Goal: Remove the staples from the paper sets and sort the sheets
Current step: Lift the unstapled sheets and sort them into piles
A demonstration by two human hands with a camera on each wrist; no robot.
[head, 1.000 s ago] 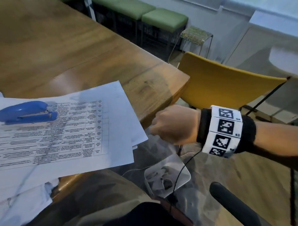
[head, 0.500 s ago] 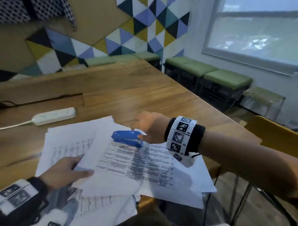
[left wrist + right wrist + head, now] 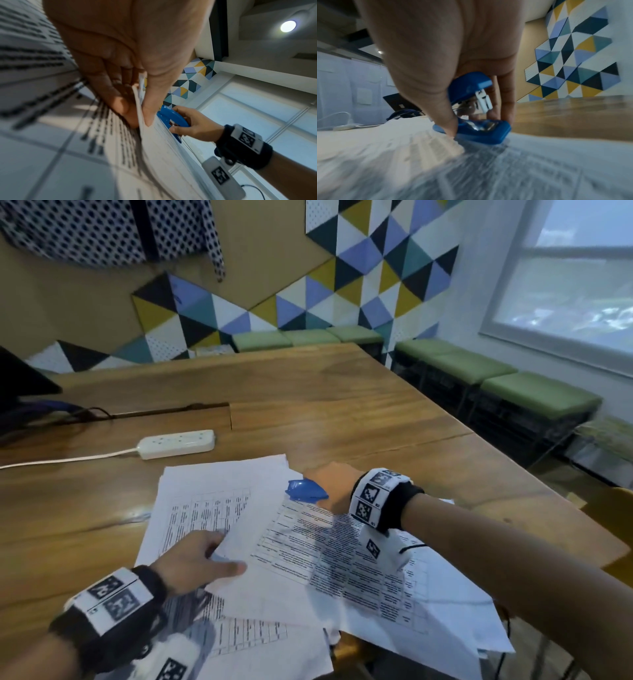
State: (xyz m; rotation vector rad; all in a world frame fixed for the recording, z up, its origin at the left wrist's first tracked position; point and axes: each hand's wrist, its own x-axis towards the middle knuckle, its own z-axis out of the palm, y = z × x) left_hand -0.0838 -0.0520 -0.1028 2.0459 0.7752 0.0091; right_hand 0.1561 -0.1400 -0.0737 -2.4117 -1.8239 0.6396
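In the head view the blue stapler (image 3: pixel 306 490) sits a little above the middle of the frame, on the far edge of the printed paper set (image 3: pixel 342 556); its long axis runs roughly left to right across the frame, and the right hand (image 3: pixel 334 486) closes on its right-hand end, so the tool's free end points toward frame left, over the loose sheets (image 3: pixel 219 494) beneath; the left hand (image 3: pixel 195 559) lies lower left of centre, at the near-left corner of that same set, thumb on top and fingers tucked under the edge, well apart from the stapler; the right hand is plainly the nearer one to the tool, and my judgement is that the coming move turns on bringing the tool's end to the stapled corner, which I cannot find in these views; the whole heap lies on the wooden table (image 3: pixel 359 412), a white power strip (image 3: pixel 176 444) beyond it. In the left wrist view the left hand (image 3: pixel 120 56) pinches the paper's edge between thumb and fingertips at centre frame, the sheet running away to lower right, where the stapler (image 3: pixel 171 119) and right hand (image 3: pixel 193 125) sit right of centre. In the right wrist view the stapler (image 3: pixel 476 106) is at centre, its base on the paper, its mouth open toward the camera; the right hand (image 3: pixel 450 54) grips it from above, thumb on the left side, fingers behind on the right.
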